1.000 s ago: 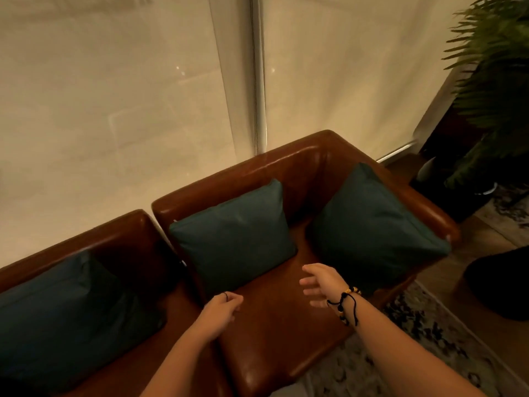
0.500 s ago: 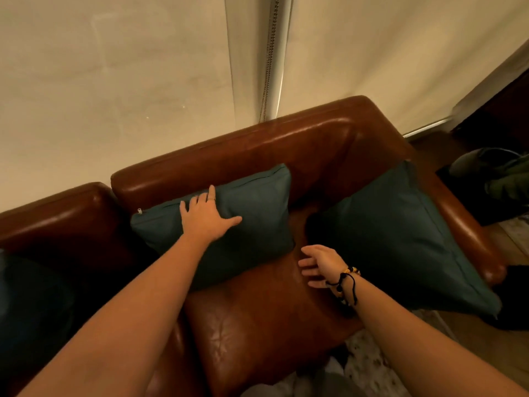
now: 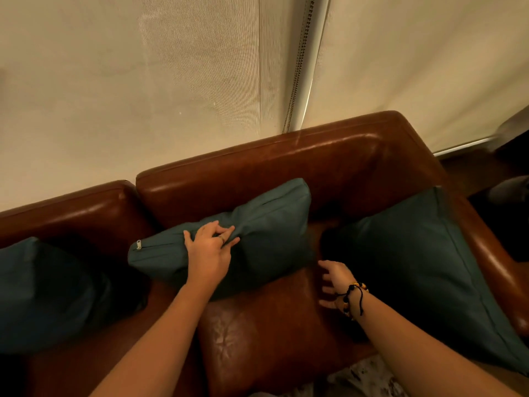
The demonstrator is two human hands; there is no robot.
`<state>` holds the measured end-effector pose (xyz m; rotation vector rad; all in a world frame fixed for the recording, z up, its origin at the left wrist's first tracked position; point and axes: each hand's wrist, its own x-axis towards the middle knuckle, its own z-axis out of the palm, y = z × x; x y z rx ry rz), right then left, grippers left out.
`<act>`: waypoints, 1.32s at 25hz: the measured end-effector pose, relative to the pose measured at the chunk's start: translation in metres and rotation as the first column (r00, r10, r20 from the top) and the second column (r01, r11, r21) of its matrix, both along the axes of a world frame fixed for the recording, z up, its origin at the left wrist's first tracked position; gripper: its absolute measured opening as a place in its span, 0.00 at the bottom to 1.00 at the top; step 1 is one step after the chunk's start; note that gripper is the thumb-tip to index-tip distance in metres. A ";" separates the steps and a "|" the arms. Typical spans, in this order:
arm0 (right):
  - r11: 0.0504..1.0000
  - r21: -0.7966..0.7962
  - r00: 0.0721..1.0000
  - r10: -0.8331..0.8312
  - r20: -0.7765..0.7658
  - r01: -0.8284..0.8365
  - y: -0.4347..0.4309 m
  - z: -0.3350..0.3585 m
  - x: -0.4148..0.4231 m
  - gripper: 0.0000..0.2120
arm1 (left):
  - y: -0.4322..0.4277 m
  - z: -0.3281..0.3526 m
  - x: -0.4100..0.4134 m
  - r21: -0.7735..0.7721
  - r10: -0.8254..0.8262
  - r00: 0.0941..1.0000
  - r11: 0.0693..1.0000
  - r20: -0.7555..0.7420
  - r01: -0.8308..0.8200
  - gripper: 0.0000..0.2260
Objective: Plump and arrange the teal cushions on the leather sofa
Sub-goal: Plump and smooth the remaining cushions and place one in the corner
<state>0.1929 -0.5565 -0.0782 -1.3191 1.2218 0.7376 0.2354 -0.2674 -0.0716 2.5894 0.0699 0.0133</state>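
A brown leather sofa [image 3: 286, 164] fills the lower half of the head view. Three teal cushions lie on it. The middle cushion [image 3: 266, 236] leans against the backrest, and my left hand [image 3: 209, 250] grips its top edge, bunching the fabric under the fingers. My right hand [image 3: 333, 279], with a beaded bracelet on the wrist, hovers open above the seat between the middle cushion and the right cushion [image 3: 415, 265], which leans on the right armrest. The left cushion [image 3: 48, 290] rests on the neighbouring seat.
Beige roller blinds [image 3: 171, 81] with a bead chain [image 3: 297, 67] hang right behind the backrest. A patterned rug [image 3: 363, 379] shows at the bottom edge. Dark objects stand on the floor past the right armrest [image 3: 492, 253].
My left hand has closed its fingers on the middle cushion's top edge and pinched the fabric up. The view has moved closer to the sofa. My right hand stays open above the seat.
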 end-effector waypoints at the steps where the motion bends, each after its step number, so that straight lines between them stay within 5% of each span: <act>1: 0.995 -0.013 0.995 -0.102 -0.006 0.101 -0.005 0.001 0.003 0.34 | 0.002 0.009 -0.002 -0.100 0.060 0.995 0.994 0.083 -0.052 0.10; 4: 0.949 0.059 0.950 -0.311 0.022 0.309 -0.023 0.010 0.016 0.46 | 0.012 0.033 -0.012 -0.444 0.272 0.937 0.883 0.220 -0.152 0.08; 7: 0.947 0.217 0.949 -0.273 0.157 0.236 -0.026 0.025 0.047 0.44 | 0.019 0.033 -0.024 -0.497 0.380 0.913 0.826 0.146 -0.265 0.07; 10: 0.953 0.288 0.960 -0.164 0.228 0.094 -0.006 0.035 0.078 0.37 | 0.035 -0.016 -0.020 -0.375 0.374 0.906 0.825 -0.198 -0.422 0.17; 12: 0.972 0.235 0.972 -0.036 0.231 -0.020 0.018 0.039 0.092 0.37 | 0.048 -0.037 -0.019 -0.414 0.318 0.811 0.734 -0.490 -0.538 0.29; 14: 0.989 0.138 0.975 0.030 0.218 -0.061 0.044 0.038 0.100 0.41 | 0.053 -0.038 -0.013 -0.471 0.295 0.737 0.613 -0.607 -0.634 0.34; 17: 0.998 0.039 0.970 -0.064 0.233 0.057 0.065 0.034 0.108 0.49 | 0.054 -0.016 0.009 -0.511 0.375 0.725 0.527 -0.577 -0.679 0.30; 19: 0.992 0.020 0.963 -0.125 0.240 0.124 0.065 0.031 0.115 0.57 | 0.061 -0.003 0.026 -0.592 0.392 0.757 0.472 -0.522 -0.653 0.37; 24: 0.992 0.097 0.967 -0.102 0.233 0.082 0.085 0.030 0.132 0.60 | 0.067 0.023 0.058 -0.638 0.354 0.631 0.111 -0.691 -0.762 0.43; 28: 0.998 -0.031 0.947 0.057 0.317 -0.049 0.099 0.037 0.146 0.57 | 0.056 0.024 0.039 -0.603 0.421 0.570 0.066 -0.706 -0.795 0.49; 33: 0.995 -0.101 0.942 0.050 0.331 -0.017 0.084 0.033 0.161 0.54 | 0.039 0.011 0.036 -0.550 0.383 0.520 0.036 -0.764 -0.834 0.50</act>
